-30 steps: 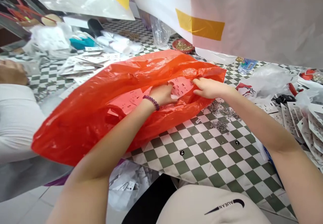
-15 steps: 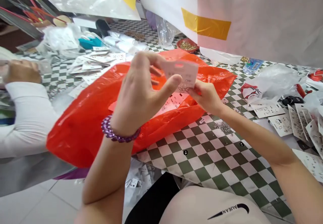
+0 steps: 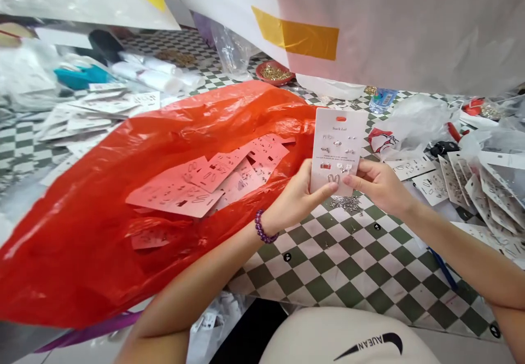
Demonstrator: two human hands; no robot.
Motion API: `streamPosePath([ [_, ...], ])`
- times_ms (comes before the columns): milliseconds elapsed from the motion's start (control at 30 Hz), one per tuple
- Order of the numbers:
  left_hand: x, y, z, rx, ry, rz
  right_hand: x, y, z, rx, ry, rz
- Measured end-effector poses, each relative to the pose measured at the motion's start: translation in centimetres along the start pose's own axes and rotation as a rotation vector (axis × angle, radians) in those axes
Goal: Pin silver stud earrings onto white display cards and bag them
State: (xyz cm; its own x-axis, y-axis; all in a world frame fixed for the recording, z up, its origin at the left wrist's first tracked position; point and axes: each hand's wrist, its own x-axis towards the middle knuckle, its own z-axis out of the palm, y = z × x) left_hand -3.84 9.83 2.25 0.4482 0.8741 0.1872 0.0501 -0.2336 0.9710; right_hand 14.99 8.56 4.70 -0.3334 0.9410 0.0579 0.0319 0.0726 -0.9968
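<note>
A white earring card (image 3: 338, 145) with a hang slot and rows of small earrings is held upright over the table. My left hand (image 3: 298, 197) grips its lower left edge, thumb across the front. My right hand (image 3: 379, 186) pinches the lower right edge, its thumb near a hoop at the bottom. To the left spreads a red plastic bag (image 3: 94, 260), its mouth open. Several earring cards (image 3: 180, 186) lie inside it, tinted pink by the bag. Beneath the held card sits a small pile of silver earring pieces (image 3: 346, 203) on the checked tablecloth (image 3: 328, 260).
More earring cards (image 3: 488, 194) stand and lie at the right beside clear plastic bags (image 3: 418, 123). A red dish (image 3: 274, 73) of gold pieces is at the back. Stacked cards (image 3: 98, 109) lie back left. A taped white sheet (image 3: 369, 30) hangs low overhead.
The earring card has moved right, out from over the red bag, and now faces me upright. My left hand has come down to its edge. The co-worker's arm at left is out of view.
</note>
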Motion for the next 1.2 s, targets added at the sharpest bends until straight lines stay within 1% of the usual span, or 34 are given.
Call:
streamPosePath([
  [33, -0.1, -0.5, 0.3, -0.049, -0.078, -0.038, -0.4, 0.3, -0.1, -0.022, -0.012, 0.02],
  [67, -0.2, -1.0, 0.5, -0.088, -0.115, -0.065, -0.7, 0.6, -0.2, -0.056, -0.023, 0.043],
  [133, -0.6, -1.9, 0.5, -0.141, -0.143, -0.093, -1.3, 1.1, -0.5, -0.17, -0.001, 0.075],
  [167, -0.7, -2.2, 0.4, -0.162, -0.148, -0.108, -1.5, 1.3, -0.9, -0.253, 0.046, 0.076],
  [267, -0.9, -2.5, -0.2, -0.187, -0.13, -0.181, -1.8, 2.0, -2.3, -0.567, 0.257, 0.02],
  [300, -1.0, -2.5, -0.4, -0.185, -0.117, -0.198, -1.8, 2.2, -2.9, -0.676, 0.29, 0.006],
  [333, -1.0, -2.4, -0.5, -0.181, -0.101, -0.207, -1.8, 2.4, -3.4, -0.775, 0.278, 0.002],
  [367, -1.0, -2.3, -0.6, -0.175, -0.081, -0.204, -1.8, 2.7, -3.9, -0.859, 0.221, 0.001],
  [400, -1.0, -2.2, -0.6, -0.167, -0.056, -0.188, -1.8, 3.0, -4.2, -0.934, 0.131, -0.004],
  [467, -1.1, -2.1, -0.4, -0.148, -0.006, -0.144, -1.9, 3.5, -4.5, -1.057, -0.091, -0.051],
  [500, -1.2, -2.2, -0.2, -0.143, 0.015, -0.122, -1.9, 3.8, -4.5, -1.109, -0.184, -0.09],
  [533, -1.4, -2.2, 0.0, -0.142, 0.031, -0.104, -2.0, 4.0, -4.4, -1.156, -0.246, -0.131],
  [567, -1.5, -2.3, 0.2, -0.145, 0.044, -0.094, -2.1, 4.3, -4.2, -1.199, -0.276, -0.169],
  [600, -1.6, -2.4, 0.5, -0.154, 0.054, -0.089, -2.1, 4.4, -3.9, -1.238, -0.276, -0.201],
  [667, -1.8, -2.6, 0.9, -0.182, 0.075, -0.089, -2.3, 4.6, -3.4, -1.299, -0.232, -0.259],
  [767, -2.0, -2.8, 1.2, -0.219, 0.101, -0.101, -2.5, 4.6, -3.0, -1.328, -0.138, -0.333],
  [867, -2.1, -2.7, 1.2, -0.227, 0.106, -0.11, -2.9, 4.3, -2.9, -1.262, -0.051, -0.355],
  [1067, -2.2, -2.6, 1.1, -0.19, 0.176, -0.093, -3.5, 3.1, -2.8, -1.046, 0.047, -0.288],
  [1200, -2.3, -2.6, 1.2, -0.207, 0.176, -0.11, -3.8, 2.5, -2.7, -0.962, 0.073, -0.22],
])
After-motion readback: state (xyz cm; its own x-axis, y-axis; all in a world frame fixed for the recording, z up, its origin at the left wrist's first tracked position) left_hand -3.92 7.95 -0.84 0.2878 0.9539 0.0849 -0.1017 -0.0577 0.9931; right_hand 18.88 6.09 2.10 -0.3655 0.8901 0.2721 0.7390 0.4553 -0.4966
